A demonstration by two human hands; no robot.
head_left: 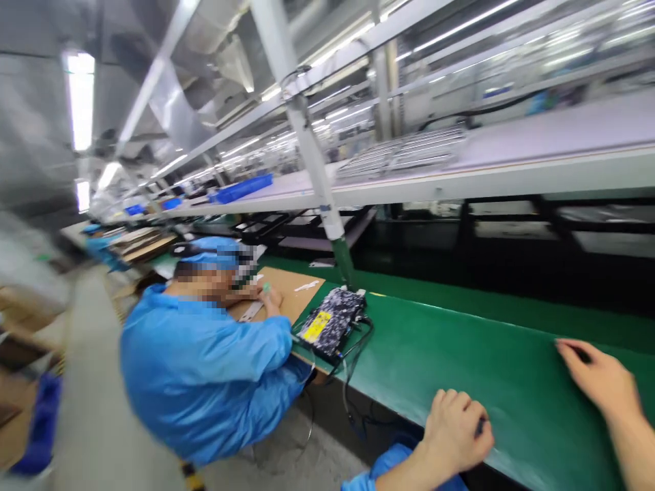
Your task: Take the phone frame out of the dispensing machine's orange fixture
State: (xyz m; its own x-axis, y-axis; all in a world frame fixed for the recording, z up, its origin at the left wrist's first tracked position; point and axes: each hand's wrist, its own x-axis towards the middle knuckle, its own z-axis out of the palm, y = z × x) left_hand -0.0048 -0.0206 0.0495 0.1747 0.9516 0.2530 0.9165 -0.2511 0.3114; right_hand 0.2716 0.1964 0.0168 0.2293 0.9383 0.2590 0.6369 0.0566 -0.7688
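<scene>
Left hand point(453, 433) fisted, green belt point(460, 348) beneath fingers point(473, 412)

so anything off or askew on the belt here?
One thing: the dark device beside the co-worker lies askew, its cables trailing over the green belt edge. Left hand and right hand rest on bare belt.

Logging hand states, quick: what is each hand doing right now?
Left hand: curled shut at the green belt's near edge; whether it holds anything cannot be told.
Right hand: open, flat on the belt.
</scene>
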